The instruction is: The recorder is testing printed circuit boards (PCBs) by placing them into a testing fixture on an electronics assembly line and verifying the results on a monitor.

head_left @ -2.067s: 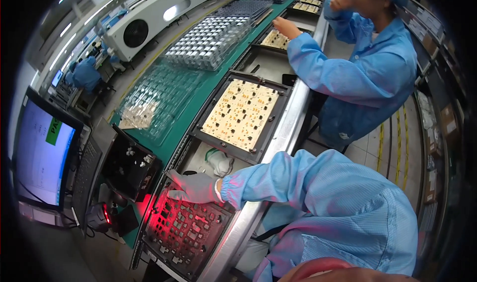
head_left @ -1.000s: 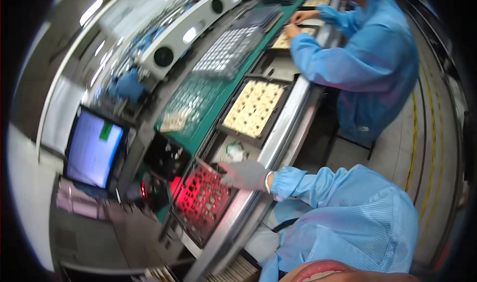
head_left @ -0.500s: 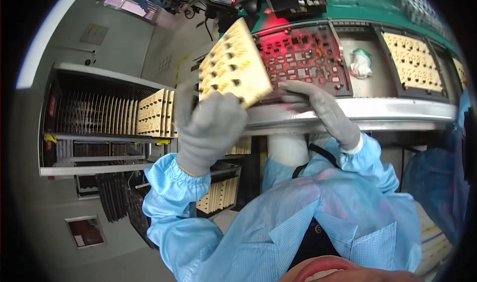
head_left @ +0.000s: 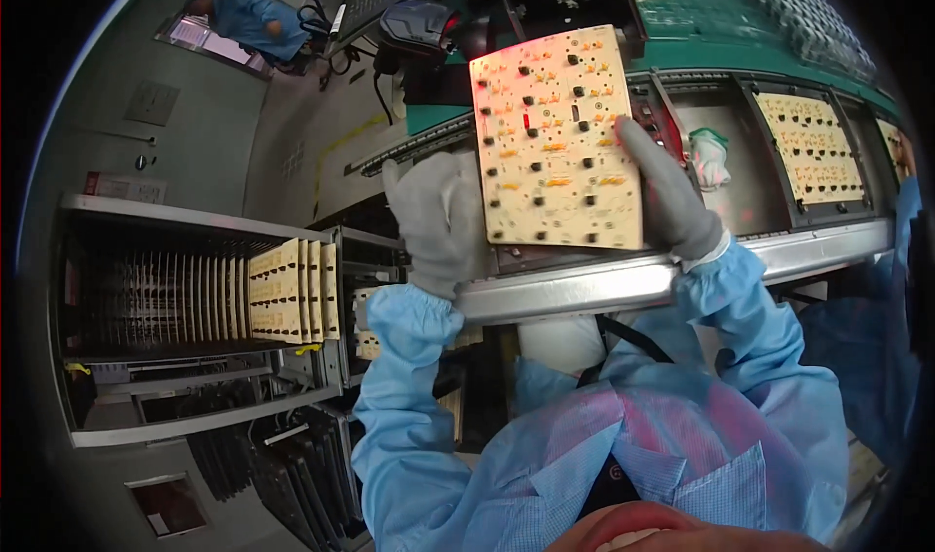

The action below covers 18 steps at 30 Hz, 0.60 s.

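A cream circuit board panel [head_left: 557, 141] dotted with small black parts is held up flat above the bench edge. My left hand [head_left: 436, 219], in a grey glove, grips its left edge. On the right edge rests my right hand [head_left: 662, 190], also gloved, fingers along the board's side. Red light falls on the board's top left corner. The board hides most of the fixture beneath it.
A slotted rack [head_left: 195, 299] at my left holds several upright cream boards [head_left: 287, 289]. A second cream panel [head_left: 810, 148] lies in a tray on the bench [head_left: 682, 275]. A crumpled cloth [head_left: 709, 158] lies between. Another person in blue [head_left: 248, 17] sits far off by a monitor.
My head turned down and left, bringing the rack into view. The left hand brought a cream board up over the fixture, and the right hand moved from the bench onto its right edge.
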Available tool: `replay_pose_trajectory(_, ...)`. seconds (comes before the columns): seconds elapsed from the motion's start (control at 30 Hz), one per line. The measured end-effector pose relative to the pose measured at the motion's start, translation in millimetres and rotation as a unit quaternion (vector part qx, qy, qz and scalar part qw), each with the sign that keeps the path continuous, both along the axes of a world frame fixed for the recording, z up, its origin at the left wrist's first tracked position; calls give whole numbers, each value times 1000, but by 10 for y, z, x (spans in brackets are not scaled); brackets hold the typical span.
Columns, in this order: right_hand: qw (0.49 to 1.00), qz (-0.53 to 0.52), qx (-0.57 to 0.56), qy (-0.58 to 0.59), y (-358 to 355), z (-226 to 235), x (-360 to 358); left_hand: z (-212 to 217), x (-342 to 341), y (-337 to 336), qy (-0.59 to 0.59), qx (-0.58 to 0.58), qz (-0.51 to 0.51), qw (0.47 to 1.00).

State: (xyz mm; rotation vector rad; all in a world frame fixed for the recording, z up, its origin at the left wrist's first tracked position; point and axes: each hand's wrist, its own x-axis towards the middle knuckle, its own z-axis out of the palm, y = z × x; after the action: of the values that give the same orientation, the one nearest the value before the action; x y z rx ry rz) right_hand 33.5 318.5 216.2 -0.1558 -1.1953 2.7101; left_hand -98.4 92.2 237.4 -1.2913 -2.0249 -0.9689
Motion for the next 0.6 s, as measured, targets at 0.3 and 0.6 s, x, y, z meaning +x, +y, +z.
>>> replay_pose_trajectory(0.3,983,-46,177,-14,317,74,-277,-363,-227,31,-150,-51,13,987)
replay_pose_trajectory(0.6,927,-117,326,145,322,173,-342,-411,-305,-67,-176,-30,19,984)
